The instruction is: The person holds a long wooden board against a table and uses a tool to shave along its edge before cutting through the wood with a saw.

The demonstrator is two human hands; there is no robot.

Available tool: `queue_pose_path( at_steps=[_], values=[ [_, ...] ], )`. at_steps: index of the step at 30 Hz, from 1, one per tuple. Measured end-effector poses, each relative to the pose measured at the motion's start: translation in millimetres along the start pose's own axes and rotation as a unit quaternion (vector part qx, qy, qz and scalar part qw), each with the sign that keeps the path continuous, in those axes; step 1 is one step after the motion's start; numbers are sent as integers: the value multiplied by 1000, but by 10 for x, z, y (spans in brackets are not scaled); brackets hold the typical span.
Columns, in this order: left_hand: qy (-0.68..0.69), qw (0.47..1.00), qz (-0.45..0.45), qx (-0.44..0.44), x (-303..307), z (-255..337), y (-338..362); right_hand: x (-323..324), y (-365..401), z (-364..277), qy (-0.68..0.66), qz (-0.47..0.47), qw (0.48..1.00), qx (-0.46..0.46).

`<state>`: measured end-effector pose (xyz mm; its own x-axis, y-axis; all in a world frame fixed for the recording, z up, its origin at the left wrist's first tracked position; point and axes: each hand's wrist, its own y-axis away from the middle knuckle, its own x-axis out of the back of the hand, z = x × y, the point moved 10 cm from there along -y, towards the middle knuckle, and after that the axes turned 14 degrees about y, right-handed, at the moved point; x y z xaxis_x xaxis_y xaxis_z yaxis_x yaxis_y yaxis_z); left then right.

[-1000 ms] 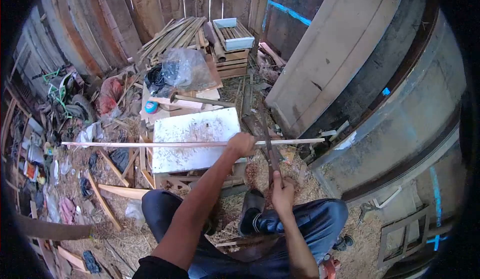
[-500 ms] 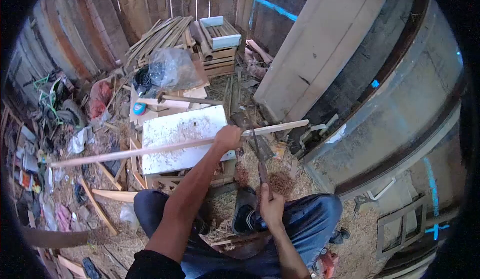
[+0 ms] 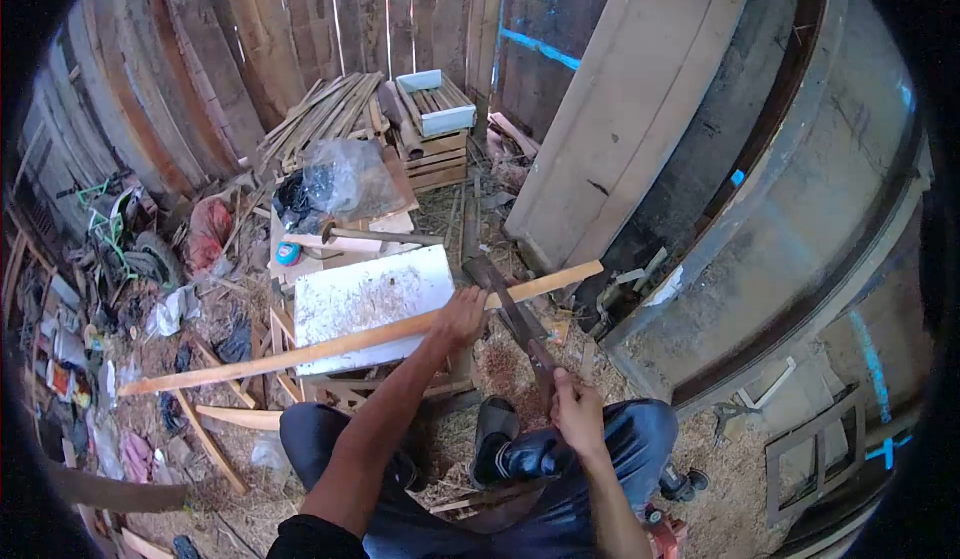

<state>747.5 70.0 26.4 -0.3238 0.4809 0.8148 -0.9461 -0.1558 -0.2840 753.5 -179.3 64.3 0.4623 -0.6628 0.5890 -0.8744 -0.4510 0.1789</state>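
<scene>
Fingers of the left hand (image 3: 462,319) are curling over a long wooden strip (image 3: 300,355) and holding it, leaving only a narrow gap for the wood. The right hand (image 3: 578,411) is wrapping its fingers tight around the handle of a saw (image 3: 520,322). The saw's blade is crossing the strip just to the right of the left hand. I cannot tell if its teeth are cutting into the wood. The strip is slanting over a white surface (image 3: 372,294), and both its ends are sticking out past the sides.

Farther back, a small white and blue tray (image 3: 448,120) is sitting on top of a wooden crate (image 3: 437,163). Thin sticks (image 3: 430,101) are lying in the tray. I cannot tell what the crate is holding inside. To the left of the crate, a clear plastic bag (image 3: 345,174) is lying next to some black plastic (image 3: 292,204). Just behind the white surface, a hammer (image 3: 385,235) is lying, and a small round blue thing (image 3: 288,254) is resting to its left.
</scene>
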Motion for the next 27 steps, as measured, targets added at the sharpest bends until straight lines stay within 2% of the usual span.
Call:
queue_pose_path(
  at_steps=[1,5,7,8,10,11,13,14,16,20,22,25,27],
  values=[
    [14,1000,-8,26,-27,-56,-5,-20,25,20,-12,-22,999,-22],
    [18,999,-23,33,-120,-196,-73,9,-14,-43,-8,-12,1000,-15],
    [58,995,-57,57,-115,-135,-110,35,-80,-165,-20,3,998,59],
    [61,995,-59,59,-101,-81,-110,19,-86,-153,-18,1,998,55],
    [52,994,-93,5,-144,83,-132,46,-109,-217,17,24,998,61],
    [53,994,-96,7,-130,96,-126,58,-90,-252,17,22,998,58],
    [23,996,-80,-22,-89,182,-123,63,7,-277,47,-31,998,-8],
    [27,996,-79,-22,-71,222,-147,80,7,-265,51,-31,998,-9],
    [46,987,-126,87,-46,170,-141,157,47,-409,5,-2,997,77],
    [48,990,-110,74,-193,-54,-178,183,119,-390,60,-26,997,40],
    [85,989,-99,71,-126,-53,-230,306,222,-635,87,41,989,109],
    [102,981,-128,108,-8,40,-236,308,300,-617,96,31,991,91],
    [94,984,-113,97,-34,10,-234,285,284,-594,100,28,991,79]
  ],
)
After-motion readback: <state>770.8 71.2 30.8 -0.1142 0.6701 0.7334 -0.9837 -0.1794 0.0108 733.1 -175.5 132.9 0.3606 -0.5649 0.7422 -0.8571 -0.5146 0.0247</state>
